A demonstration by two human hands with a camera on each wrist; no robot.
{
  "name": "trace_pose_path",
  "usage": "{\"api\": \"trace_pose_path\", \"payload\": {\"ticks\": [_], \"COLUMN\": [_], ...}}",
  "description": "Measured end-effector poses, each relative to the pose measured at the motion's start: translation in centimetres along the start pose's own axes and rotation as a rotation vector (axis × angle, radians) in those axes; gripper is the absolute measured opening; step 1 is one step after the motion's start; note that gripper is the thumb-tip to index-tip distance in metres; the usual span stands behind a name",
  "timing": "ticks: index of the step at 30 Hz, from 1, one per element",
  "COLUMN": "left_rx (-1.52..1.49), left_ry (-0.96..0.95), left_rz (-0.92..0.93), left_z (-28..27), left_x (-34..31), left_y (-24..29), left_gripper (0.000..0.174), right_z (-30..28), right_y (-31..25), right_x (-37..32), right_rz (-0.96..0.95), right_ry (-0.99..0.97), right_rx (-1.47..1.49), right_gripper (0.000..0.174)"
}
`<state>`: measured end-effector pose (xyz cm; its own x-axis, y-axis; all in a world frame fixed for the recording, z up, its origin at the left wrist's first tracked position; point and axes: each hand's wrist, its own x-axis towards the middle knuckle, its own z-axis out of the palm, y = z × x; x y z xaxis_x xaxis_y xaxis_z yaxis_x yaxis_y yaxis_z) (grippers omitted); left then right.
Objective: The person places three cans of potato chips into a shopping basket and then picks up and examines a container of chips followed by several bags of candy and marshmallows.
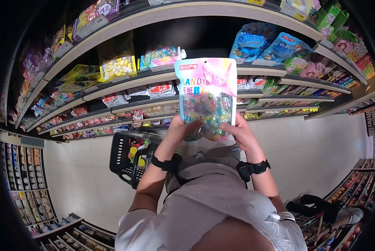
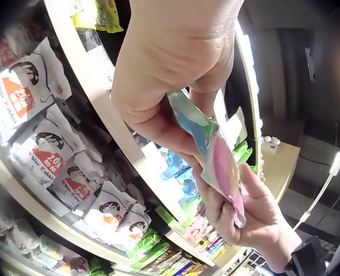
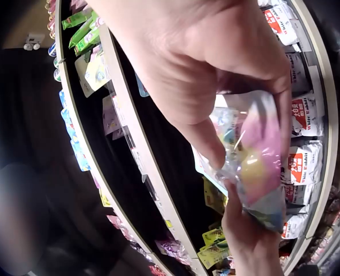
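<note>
A pink and white candy bag [image 1: 208, 98] with a clear lower part full of colourful wrapped pieces is held upright before the shelves. The left hand [image 1: 180, 129] grips its lower left edge, thumb across the front; the right hand [image 1: 242, 133] pinches the lower right edge the same way. In the left wrist view the bag [image 2: 223, 164] appears edge-on between the left hand [image 2: 175, 75] and the right hand [image 2: 253, 221]. The right wrist view has the bag's pink underside [image 3: 260, 135] between the right hand [image 3: 198, 69] and the left hand [image 3: 247, 241].
Curved shelves [image 1: 141, 21] of packaged sweets stand ahead, with blue bags [image 1: 252, 42] at upper right and White Rabbit bags [image 1: 161, 90] lower down. A black basket [image 1: 119, 152] holding goods is on the floor at left. Another person's legs and a cart [image 1: 315, 226] are at lower right.
</note>
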<state>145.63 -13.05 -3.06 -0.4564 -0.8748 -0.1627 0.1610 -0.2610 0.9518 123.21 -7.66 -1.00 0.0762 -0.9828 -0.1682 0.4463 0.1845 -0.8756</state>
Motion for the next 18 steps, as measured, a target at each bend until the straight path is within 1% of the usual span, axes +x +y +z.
{"api": "trace_pose_path", "payload": {"ticks": [2, 3, 7, 9, 10, 12, 15, 18], "left_rx": [-0.035, -0.064, -0.056, -0.101, -0.100, -0.082, -0.111, -0.072], "left_ry": [0.102, 0.130, 0.111, 0.104, 0.097, 0.109, 0.096, 0.092], "left_rz": [0.057, 0.041, 0.027, -0.047, -0.051, -0.164, -0.219, -0.255], "left_z": [-0.4, -0.4, -0.6, -0.5, -0.4, -0.1, 0.1, 0.4], "left_x": [0.0, 0.0, 0.2, 0.4, 0.6, 1.0, 1.4, 1.4], "left_y": [0.5, 0.7, 0.0, -0.2, 0.0, 0.5, 0.8, 1.1], "left_gripper": [0.029, 0.028, 0.027, 0.027, 0.027, 0.027, 0.027, 0.027], "right_z": [0.2, 0.2, 0.4, 0.1, -0.1, -0.3, -0.2, -0.5], "right_y": [0.7, 0.8, 0.6, 0.9, 0.7, -0.2, -0.4, -0.8], "right_x": [0.0, 0.0, -0.4, -0.4, -0.5, -0.9, -1.2, -1.6], "right_rz": [0.101, 0.139, 0.201, 0.137, 0.135, 0.223, 0.250, 0.227], "right_ry": [-0.095, -0.117, -0.060, -0.039, -0.031, -0.062, -0.008, -0.040], "right_rx": [-0.137, -0.133, -0.180, -0.186, -0.184, -0.159, -0.103, -0.105], "right_gripper": [0.047, 0.045, 0.042, 0.037, 0.037, 0.033, 0.031, 0.031]}}
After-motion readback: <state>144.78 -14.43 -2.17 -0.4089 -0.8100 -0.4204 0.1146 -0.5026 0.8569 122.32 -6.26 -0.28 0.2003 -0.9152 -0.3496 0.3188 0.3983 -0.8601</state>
